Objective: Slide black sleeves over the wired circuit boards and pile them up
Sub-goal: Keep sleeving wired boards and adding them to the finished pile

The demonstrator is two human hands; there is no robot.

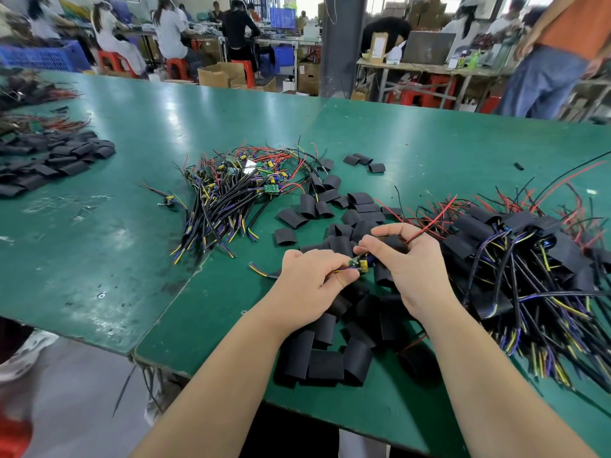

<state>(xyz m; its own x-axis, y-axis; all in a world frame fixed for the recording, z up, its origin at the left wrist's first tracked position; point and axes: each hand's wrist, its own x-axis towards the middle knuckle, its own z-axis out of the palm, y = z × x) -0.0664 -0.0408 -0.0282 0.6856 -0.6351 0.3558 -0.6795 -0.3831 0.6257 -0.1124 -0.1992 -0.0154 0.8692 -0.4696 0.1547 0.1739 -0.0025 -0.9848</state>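
My left hand [312,279] pinches a small wired circuit board [360,264] with a yellow part by its wires, just above the green table [132,233]. My right hand [408,262] grips a black sleeve [395,243] against the board's far end; red and black wires stick out past its fingers. Loose black sleeves [330,358] lie under and around both hands. A tangle of bare wired boards [238,190] sits ahead to the left. Sleeved boards are piled [515,259] at the right.
Another heap of black sleeves [49,160] and more wired boards lie at the far left. The table's front edge runs close to my arms. Beyond the table, several people sit at benches among red stools and cardboard boxes, and one person stands at the far right.
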